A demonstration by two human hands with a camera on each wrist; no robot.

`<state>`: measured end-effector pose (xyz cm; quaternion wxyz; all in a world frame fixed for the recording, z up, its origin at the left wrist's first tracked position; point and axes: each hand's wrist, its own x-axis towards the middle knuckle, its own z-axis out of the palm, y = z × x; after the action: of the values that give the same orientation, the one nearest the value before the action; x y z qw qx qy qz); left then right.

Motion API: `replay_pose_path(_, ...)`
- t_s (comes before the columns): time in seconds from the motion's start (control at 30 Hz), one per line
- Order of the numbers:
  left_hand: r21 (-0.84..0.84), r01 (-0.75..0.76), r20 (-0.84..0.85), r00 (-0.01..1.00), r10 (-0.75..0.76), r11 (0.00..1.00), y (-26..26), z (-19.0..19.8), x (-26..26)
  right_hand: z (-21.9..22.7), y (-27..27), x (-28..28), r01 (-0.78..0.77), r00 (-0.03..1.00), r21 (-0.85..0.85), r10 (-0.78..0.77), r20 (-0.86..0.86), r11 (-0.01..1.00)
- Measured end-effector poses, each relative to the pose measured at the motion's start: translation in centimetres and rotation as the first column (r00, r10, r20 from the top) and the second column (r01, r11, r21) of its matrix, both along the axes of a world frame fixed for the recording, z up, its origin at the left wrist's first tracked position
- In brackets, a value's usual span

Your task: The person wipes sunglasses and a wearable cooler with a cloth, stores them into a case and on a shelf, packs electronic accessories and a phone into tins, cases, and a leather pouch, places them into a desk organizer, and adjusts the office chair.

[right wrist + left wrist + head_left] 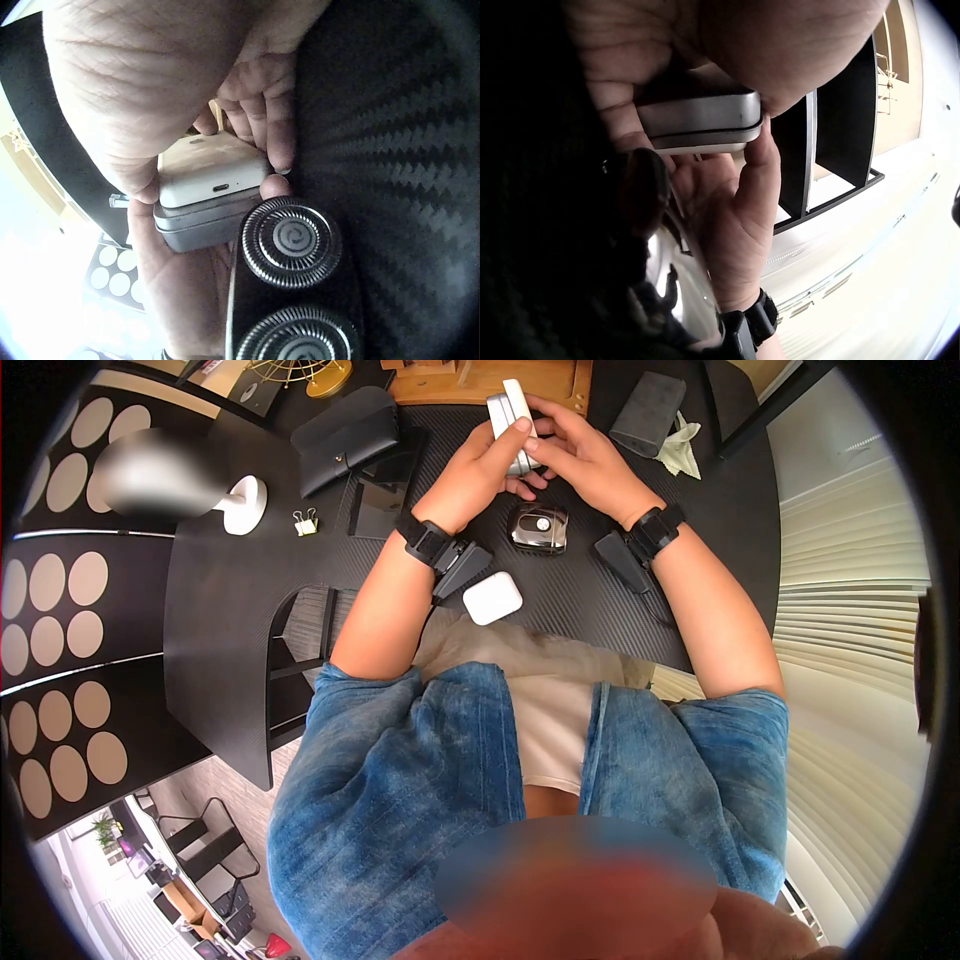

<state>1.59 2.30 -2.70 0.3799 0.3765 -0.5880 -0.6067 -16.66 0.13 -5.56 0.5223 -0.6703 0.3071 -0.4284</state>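
Both hands meet over the far part of the desk around two stacked things. My left hand (472, 478) grips a silver-grey metal tin (206, 232) with rounded corners, its thumb up against the stack. Flat against the tin lies a slim white box (214, 169) with a small charging port in its end. My right hand (590, 458) holds this white box between thumb and fingers. In the left wrist view the tin (701, 116) shows a dark seam around its side. Just below the hands, a black electric shaver (300, 300) with round shaving heads rests on the desk.
A white earbud case (493, 598) lies nearest the body. To the left are a black pouch (350, 440), a binder clip (306, 521) and a white round stand (245, 505). At the back right are a dark grey case (648, 412) and a pale cloth (680, 448).
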Motion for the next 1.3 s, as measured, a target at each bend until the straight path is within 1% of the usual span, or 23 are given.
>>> replay_pose_path(0.37,-0.01,0.006,0.003,1.0,-0.006,1.0,-0.02,-0.01,0.0,0.17,0.19,0.07,-0.004,1.0,0.002,0.004,0.018,1.0)
replay_pose_path(0.57,0.013,-0.01,-0.003,1.0,0.01,1.0,-0.13,-0.33,0.03,0.21,0.19,0.11,-0.007,1.0,0.006,0.007,0.028,1.0)
replay_pose_path(0.73,-0.01,0.009,-0.004,1.0,-0.009,1.0,-0.08,-0.02,0.0,0.05,0.1,0.01,0.008,1.0,0.011,-0.008,0.003,1.0)
replay_pose_path(0.97,-0.007,0.009,-0.003,1.0,-0.009,1.0,-0.01,0.1,-0.03,0.2,0.15,-0.01,0.0,1.0,0.009,0.0,0.015,1.0)
replay_pose_path(1.03,-0.002,0.003,-0.004,1.0,-0.003,1.0,-0.07,-0.03,-0.03,0.29,0.19,-0.11,-0.015,0.999,0.037,0.016,-0.03,0.999)
replay_pose_path(1.3,-0.001,0.007,-0.01,1.0,-0.007,1.0,-0.1,-0.09,-0.03,0.45,0.32,-0.11,-0.016,0.999,0.041,0.017,-0.028,0.999)
